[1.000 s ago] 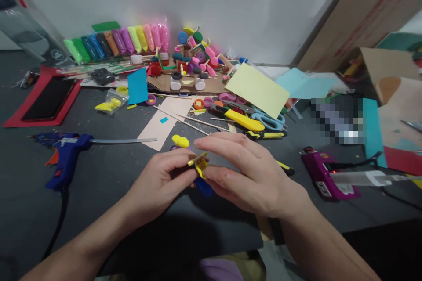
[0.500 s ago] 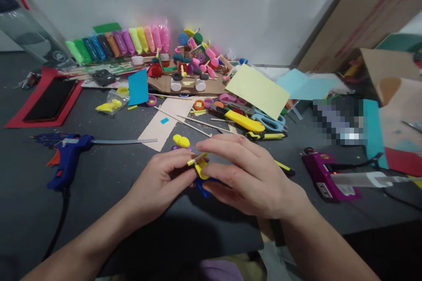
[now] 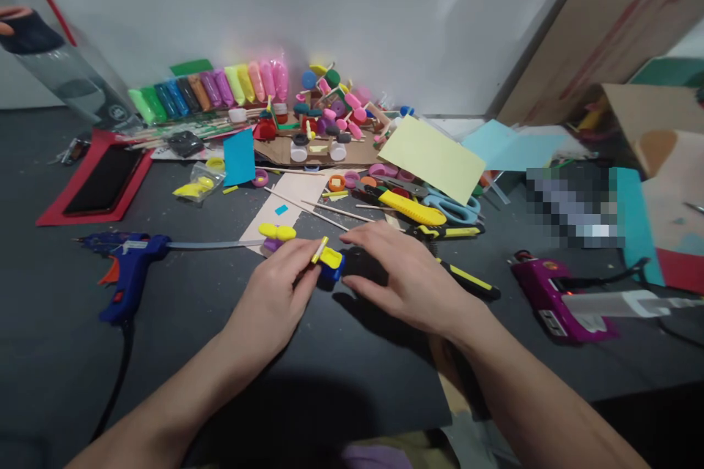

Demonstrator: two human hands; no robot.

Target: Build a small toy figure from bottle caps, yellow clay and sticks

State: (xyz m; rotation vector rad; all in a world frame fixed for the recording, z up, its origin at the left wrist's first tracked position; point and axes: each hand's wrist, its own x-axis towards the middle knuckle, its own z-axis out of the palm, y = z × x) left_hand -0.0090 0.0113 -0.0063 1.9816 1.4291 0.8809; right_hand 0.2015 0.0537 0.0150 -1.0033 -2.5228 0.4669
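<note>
My left hand (image 3: 272, 293) pinches a small handmade craft model between thumb and fingers. Its near right end shows yellow clay (image 3: 331, 257) set in a blue cap (image 3: 333, 272), with a short yellow strip (image 3: 320, 250) standing beside it. Beyond my left fingers, yellow clay lobes (image 3: 277, 231) rest over a purple piece (image 3: 271, 243) that seems to belong to the same model; its middle is hidden by the hand. My right hand (image 3: 410, 282) is just right of the blue cap, thumb and fingers apart, with nothing visible between them.
A blue glue gun (image 3: 129, 271) lies at left, its glue stick pointing right. Ahead are a yellow cutter (image 3: 412, 207), scissors (image 3: 454, 209), wooden sticks (image 3: 335, 209) and clay packets (image 3: 212, 88). A magenta device (image 3: 561, 300) with cables sits right; a phone (image 3: 104, 179) lies far left.
My right hand has drawn back from the model and opened. My left hand has turned the model, so the blue cap and its yellow clay now show more fully.
</note>
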